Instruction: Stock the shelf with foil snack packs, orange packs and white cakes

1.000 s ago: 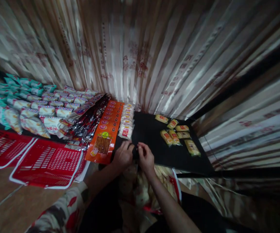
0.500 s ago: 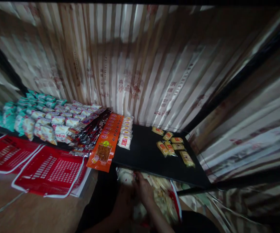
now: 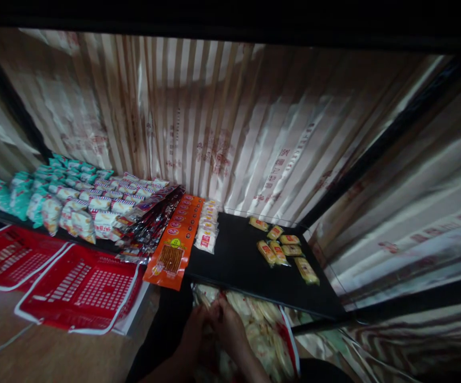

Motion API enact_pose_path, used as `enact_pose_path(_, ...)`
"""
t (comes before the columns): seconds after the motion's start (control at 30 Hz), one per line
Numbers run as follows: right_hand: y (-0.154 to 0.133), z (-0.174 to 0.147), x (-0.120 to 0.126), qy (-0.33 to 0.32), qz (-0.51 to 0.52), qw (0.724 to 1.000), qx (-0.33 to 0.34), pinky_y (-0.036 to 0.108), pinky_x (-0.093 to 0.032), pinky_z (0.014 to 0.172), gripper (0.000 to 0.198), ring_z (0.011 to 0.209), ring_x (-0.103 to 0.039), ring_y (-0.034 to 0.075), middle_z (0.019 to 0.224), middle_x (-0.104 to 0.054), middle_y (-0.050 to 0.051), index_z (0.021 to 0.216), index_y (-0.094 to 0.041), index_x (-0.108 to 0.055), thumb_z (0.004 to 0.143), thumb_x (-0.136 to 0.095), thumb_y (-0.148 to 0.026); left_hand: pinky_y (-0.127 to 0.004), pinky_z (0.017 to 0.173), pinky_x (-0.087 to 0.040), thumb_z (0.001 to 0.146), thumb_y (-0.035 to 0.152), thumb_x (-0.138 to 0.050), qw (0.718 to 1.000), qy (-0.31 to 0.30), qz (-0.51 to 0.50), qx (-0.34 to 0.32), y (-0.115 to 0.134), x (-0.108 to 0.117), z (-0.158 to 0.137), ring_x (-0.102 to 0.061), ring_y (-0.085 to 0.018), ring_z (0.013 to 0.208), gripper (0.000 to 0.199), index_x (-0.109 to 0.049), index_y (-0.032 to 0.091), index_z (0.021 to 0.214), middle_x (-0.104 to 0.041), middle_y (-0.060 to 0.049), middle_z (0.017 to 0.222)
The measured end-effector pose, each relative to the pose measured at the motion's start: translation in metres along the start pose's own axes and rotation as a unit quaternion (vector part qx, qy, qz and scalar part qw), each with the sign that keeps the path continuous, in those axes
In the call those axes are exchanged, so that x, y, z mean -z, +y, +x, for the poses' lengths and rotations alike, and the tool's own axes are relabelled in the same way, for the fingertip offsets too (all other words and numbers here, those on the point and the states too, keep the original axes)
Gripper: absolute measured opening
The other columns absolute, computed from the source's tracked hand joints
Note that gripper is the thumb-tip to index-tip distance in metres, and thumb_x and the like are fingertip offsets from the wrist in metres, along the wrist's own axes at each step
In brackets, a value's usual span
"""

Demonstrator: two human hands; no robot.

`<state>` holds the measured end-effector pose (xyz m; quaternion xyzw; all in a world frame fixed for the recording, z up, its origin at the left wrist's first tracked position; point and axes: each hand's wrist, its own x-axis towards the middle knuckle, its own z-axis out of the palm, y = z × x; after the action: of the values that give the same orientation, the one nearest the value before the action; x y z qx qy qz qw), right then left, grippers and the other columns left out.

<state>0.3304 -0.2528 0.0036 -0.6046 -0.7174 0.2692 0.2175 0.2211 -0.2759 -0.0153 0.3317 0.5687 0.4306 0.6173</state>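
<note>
Left hand: the left hand (image 3: pixel 196 323) is held low, below the front edge of the black shelf (image 3: pixel 234 260), close beside the right hand.
Right hand: the right hand (image 3: pixel 227 317) is placed over the basket (image 3: pixel 290 336), with its fingertips brought near those of the left.
Fingers: bent on both hands; whether anything is grasped cannot be told, since the area is dark and blurred.
White packs: the white packs (image 3: pixel 261 336) are heaped in the basket, below the shelf's front edge, under and around the hands.
Small pouches: a row of small pouches (image 3: pixel 206 234) is laid from the back edge toward the front.
Orange packet: the orange packet (image 3: pixel 171 255) is set just left of that row, its near end extended past the front edge.
Yellow packs: seven yellow packs (image 3: pixel 280 250) are scattered toward the back right corner.
Left part of shelf: dark shiny packets (image 3: pixel 150 229) are stacked beside the orange one; white and teal bags (image 3: pixel 73 198) are ranged toward the left end.
Red baskets: two red baskets (image 3: pixel 90 284) are seen below the front edge at left.
</note>
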Motion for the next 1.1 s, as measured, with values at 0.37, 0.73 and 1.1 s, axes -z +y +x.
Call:
enact_pose_path(0.37, -0.029, -0.016, 0.025, 0.111, 0.005, 0.976, 0.189, 0.033, -0.049, 0.081, 0.020, 0.092, -0.058, 0.020, 0.099, -0.064, 0.005, 0.099, -0.024, -0.059, 0.080, -0.053, -0.021, -0.026, 0.066, -0.045, 0.056, 0.030, -0.068, 0.969, 0.016, -0.245, 0.002, 0.078, 0.000, -0.022, -0.060, -0.017, 0.069, 0.030, -0.063, 0.015, 0.081, -0.067, -0.002, 0.073)
enact_pose_path(0.73, -0.019, 0.053, 0.029, 0.028, 0.447, 0.886, -0.118, 0.032, -0.053, 0.064, 0.046, 0.068, -0.065, 0.020, 0.077, -0.069, 0.003, 0.092, -0.019, -0.060, 0.060, -0.072, -0.050, -0.026, 0.061, -0.046, 0.061, 0.028, -0.060, 0.983, -0.033, -0.181, 0.024, 0.088, 0.014, 0.016, -0.062, -0.017, 0.069, 0.042, -0.060, 0.012, 0.100, -0.068, -0.005, 0.080)
enact_pose_path(1.1, -0.014, 0.127, 0.012, 0.099, 0.437, 0.884, -0.132, 0.028, -0.048, 0.056, 0.039, 0.057, -0.060, 0.016, 0.066, -0.065, -0.001, 0.081, -0.020, -0.056, 0.054, -0.072, -0.043, -0.045, 0.106, -0.033, 0.069, 0.010, -0.047, 0.909, 0.105, 0.311, -0.256, 0.065, 0.020, 0.056, -0.034, -0.028, 0.130, 0.051, -0.054, 0.008, 0.119, -0.041, -0.018, 0.138)
